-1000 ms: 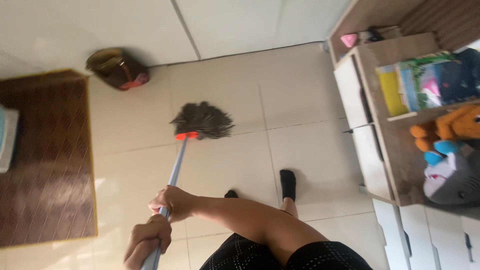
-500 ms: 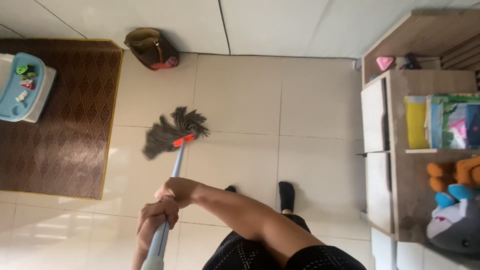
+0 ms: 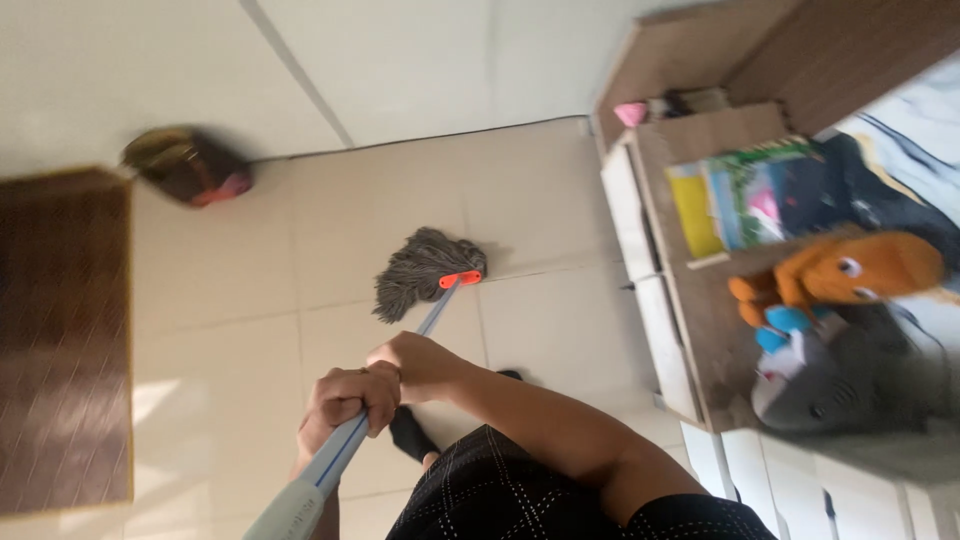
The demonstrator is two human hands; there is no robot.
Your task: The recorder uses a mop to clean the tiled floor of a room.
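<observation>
Both of my hands grip the pale blue handle (image 3: 340, 455) of a mop. My left hand (image 3: 340, 402) is lower on the handle, and my right hand (image 3: 415, 362) sits just above it, touching it. The grey string mop head (image 3: 420, 281) with its orange clamp (image 3: 460, 279) rests on the cream floor tiles ahead of me. My foot in a black sock (image 3: 410, 435) shows below my hands, partly hidden by my right forearm.
A brown mat (image 3: 60, 340) lies at the left, a brown bag (image 3: 185, 165) stands by the white wall. At the right is a wooden shelf unit (image 3: 690, 330) with books (image 3: 745, 190), an orange plush toy (image 3: 850, 270) and a grey shark plush (image 3: 830, 385).
The mop head has swung from the left to the right across the tiles. My view has tilted and shifted, the blue and white item on the mat is out of sight.
</observation>
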